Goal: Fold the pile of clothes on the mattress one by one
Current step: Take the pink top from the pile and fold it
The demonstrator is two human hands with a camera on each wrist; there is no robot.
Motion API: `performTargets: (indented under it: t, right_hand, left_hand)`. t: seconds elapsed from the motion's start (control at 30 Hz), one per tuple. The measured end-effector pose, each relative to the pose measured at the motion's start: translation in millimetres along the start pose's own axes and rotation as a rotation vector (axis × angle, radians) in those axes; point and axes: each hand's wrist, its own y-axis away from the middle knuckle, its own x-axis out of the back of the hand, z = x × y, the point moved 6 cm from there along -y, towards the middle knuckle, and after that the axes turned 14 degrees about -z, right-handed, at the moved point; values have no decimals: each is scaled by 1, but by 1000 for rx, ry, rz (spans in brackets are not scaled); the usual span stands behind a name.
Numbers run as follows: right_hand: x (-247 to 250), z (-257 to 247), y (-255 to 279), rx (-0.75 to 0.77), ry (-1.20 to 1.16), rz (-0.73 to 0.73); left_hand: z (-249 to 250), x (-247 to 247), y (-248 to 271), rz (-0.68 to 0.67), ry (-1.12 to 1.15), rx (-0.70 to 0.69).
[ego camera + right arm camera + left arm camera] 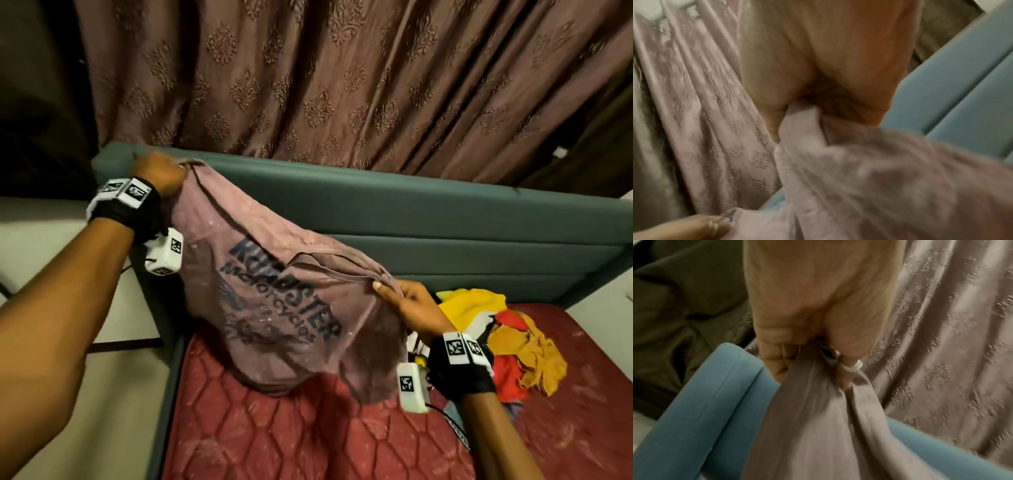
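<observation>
I had the shirt (274, 308) lifted above the mattress (308, 438), its hem just brushing the quilted top. My left hand (161, 174) gripped one bunched shoulder up near the headboard (445, 219), fingers curled tight round the cloth. My right hand (411, 308) pinched the other shoulder lower down. The pile (507, 342) lay on the mattress by the headboard, just beyond my right hand.

A shirt (274, 301) is held up over the mattress (308, 438) by the left hand (161, 173) and the right hand (411, 308). A pile of clothes (507, 339) is seen to the right, on the mattress. Behind stands the headboard (445, 219), with a curtain (342, 78) behind that.
</observation>
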Motion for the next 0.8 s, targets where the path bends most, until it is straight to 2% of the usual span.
performTargets:
  t: [0.07,0.17,0.2,0.3,0.4,0.5,0.7,0.8]
  right_hand:
    - [-20,-26,-6,50,-206,-35]
    - [-49,-67,-30,93,-424,-26]
    - [-58,-78,-40,103,-504,-40]
    - [-80,-105,-61,112,-638,-113]
    - [-88,-108,-71,97,-664,-110]
    - [-93,-101,-77,88,-707,-122]
    - [-83,-90,-70,107,-727,-106]
    - [-73,-83,-64,87,-741,-53]
  left_hand:
    - [0,-32,-3,-156,-69,-30]
    - [8,-85,21,-224,-149,-108]
    - [11,-104,36,-216,-81,-159]
    - [5,-152,90,-139,348,-309]
    - [17,-162,153,-12,615,-414]
    - [47,-158,189,-15,675,-547]
    - [54,-180,179,-100,534,-523]
    - [50,-180,172,-113,530,-510]
